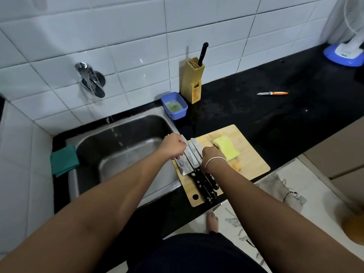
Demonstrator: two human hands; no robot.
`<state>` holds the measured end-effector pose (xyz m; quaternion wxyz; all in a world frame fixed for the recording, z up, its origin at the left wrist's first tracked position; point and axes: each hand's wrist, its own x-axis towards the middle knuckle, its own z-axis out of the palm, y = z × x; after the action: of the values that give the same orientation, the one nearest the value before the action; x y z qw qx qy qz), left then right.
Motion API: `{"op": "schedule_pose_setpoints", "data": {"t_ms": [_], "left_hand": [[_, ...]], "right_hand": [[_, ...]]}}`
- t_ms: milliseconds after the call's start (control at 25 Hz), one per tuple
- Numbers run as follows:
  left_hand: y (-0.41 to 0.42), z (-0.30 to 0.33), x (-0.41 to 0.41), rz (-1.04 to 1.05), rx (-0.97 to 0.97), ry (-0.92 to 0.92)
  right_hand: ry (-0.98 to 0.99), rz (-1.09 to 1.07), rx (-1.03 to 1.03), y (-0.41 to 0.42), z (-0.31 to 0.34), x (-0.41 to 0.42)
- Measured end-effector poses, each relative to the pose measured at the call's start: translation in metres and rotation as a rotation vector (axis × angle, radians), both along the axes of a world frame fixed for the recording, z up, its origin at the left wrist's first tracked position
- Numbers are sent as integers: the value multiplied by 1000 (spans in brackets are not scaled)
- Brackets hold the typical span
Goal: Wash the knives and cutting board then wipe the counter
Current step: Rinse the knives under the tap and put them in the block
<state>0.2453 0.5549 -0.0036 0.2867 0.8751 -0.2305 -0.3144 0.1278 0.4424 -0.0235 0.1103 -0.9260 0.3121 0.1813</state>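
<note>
**Knives laid side by side on the board beside the sink**

Three knives were seen lying close together on the left part of a pale wooden cutting board, their steel blades pointed toward the wall and their black riveted handles toward the person. The board was set on the black desk, its left edge at the rim of the steel sink, with a hanging hole at its near corner. A folded yellow cloth was laid on the board just right of the blades.

The left hand was held over the leftmost blade with its fingers curled down; whether anything was gripped could not be told. The right hand was lowered onto the rightmost blade, fingers bent down and hidden, so its hold could not be told either. Parts of the blades were covered by both hands.

Water was seen falling from the wall tap into the sink. A green cloth was draped over the sink's left rim. A blue tub was placed behind the sink's far right corner, with a wooden knife block just beside it, one black-handled knife lodged in it. An orange-handled peeler was left well apart on the desk, and a blue fan base stood at the far right.
</note>
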Motion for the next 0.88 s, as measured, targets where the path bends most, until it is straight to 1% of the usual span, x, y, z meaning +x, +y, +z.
{"op": "schedule_pose_setpoints", "data": {"t_ms": [120,240,280,400,440,480,600,720,880], "left_hand": [[0,2,0,2,-19,-18],[0,8,2,24,-41,-38],[1,11,2,40,-47,-57],[14,20,5,97,-88,-133],[19,24,8,116,-116,-147],[28,28,13,144,-147,-162],[65,38,30,245,-223,-219],[103,43,42,348,-312,-217],[138,51,43,319,-487,-243]], "right_hand": [[-22,-78,61,-3,2,1],[-62,-177,163,-9,15,10],[-92,-218,242,-12,21,17],[-254,-430,727,-8,40,45],[-304,-484,832,-4,44,53],[-335,-513,895,3,48,63],[-318,-509,1020,32,59,96],[-273,-541,1250,55,67,127],[-234,-639,1449,75,69,160]]}}
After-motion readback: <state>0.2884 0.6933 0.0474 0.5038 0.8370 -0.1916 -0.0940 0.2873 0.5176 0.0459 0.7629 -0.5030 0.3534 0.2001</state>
